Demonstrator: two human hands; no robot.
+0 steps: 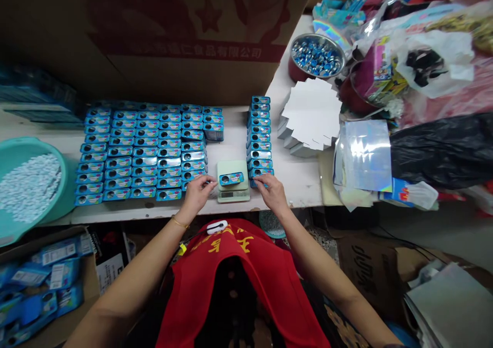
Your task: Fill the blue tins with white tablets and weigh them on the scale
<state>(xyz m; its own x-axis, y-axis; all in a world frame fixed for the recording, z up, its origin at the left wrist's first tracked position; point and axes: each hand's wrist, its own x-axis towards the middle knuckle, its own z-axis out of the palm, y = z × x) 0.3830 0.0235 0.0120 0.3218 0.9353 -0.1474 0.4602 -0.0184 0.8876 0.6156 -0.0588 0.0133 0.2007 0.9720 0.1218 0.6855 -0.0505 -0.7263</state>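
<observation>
A small blue box [231,178] with a round dark window lies on the pale green scale [233,196] at the table's front edge. My left hand [198,196] is just left of the scale, thumb and fingertips drawn together; whether anything is between them is too small to tell. To the right of the scale, my right hand [272,191] has its fingertips pinched at the near end of a single column of blue boxes [259,138]. Several more columns of the same blue boxes [144,152] stand left of the scale.
At the left sits a teal basin [65,176] of small white pieces. A large carton [185,44] rises behind the boxes. Right of the column are white card stacks [314,112], a metal bowl [296,73] of blue and silver pieces, and shiny sheets [367,155].
</observation>
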